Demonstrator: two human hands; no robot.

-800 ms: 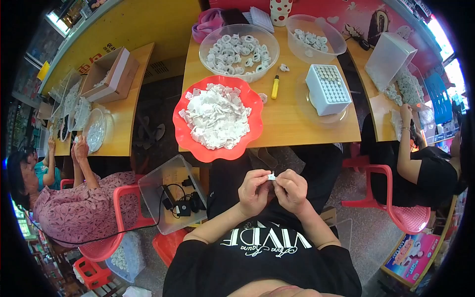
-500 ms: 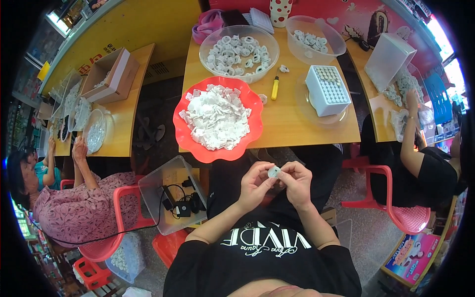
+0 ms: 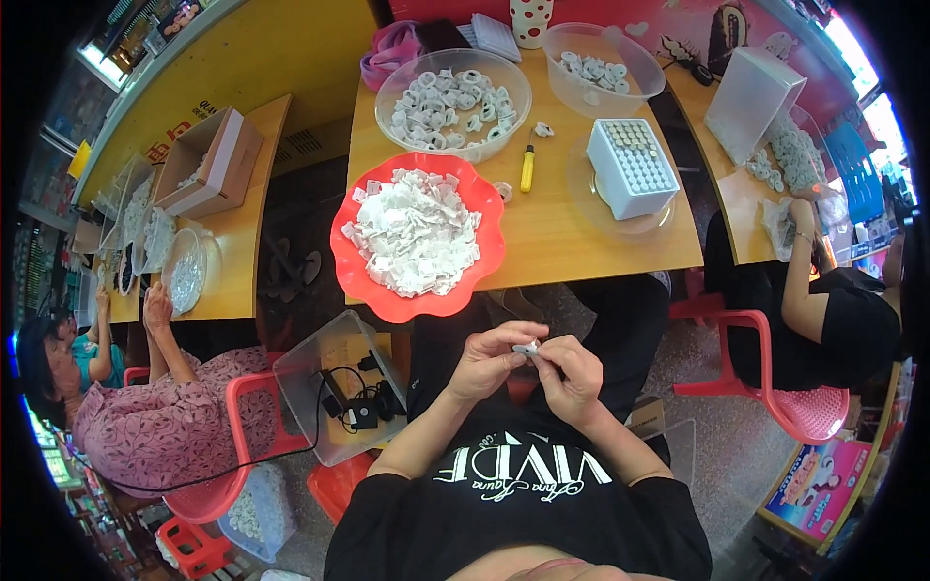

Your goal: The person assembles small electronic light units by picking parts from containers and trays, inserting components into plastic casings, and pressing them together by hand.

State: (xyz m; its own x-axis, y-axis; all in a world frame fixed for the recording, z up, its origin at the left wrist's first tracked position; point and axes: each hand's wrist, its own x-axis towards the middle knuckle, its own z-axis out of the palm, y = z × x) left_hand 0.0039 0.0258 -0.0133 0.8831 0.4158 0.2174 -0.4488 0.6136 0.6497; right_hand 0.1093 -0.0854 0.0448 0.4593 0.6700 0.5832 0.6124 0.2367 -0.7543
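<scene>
Holding the part (image 3: 526,349) between the left grip (image 3: 481,368) and the right grip (image 3: 570,380), closed on both sides to a thumb-and-finger pinch with hardly any gap, on the near side of the counter (image 3: 572,254). Small, white, too covered to tell in finer detail. Probably light, stiff and smooth, like hard plastic, so likely to slip or spin under an off-centre squeeze; perhaps brittle at a thin edge. Best taken lightly by 2 opposite edges, leaving the face free. Ahead and left of both grips, see the red bowl (image 3: 412,308) heaped with white bits (image 3: 412,232); straight ahead, the screwdriver (image 3: 527,171).
</scene>
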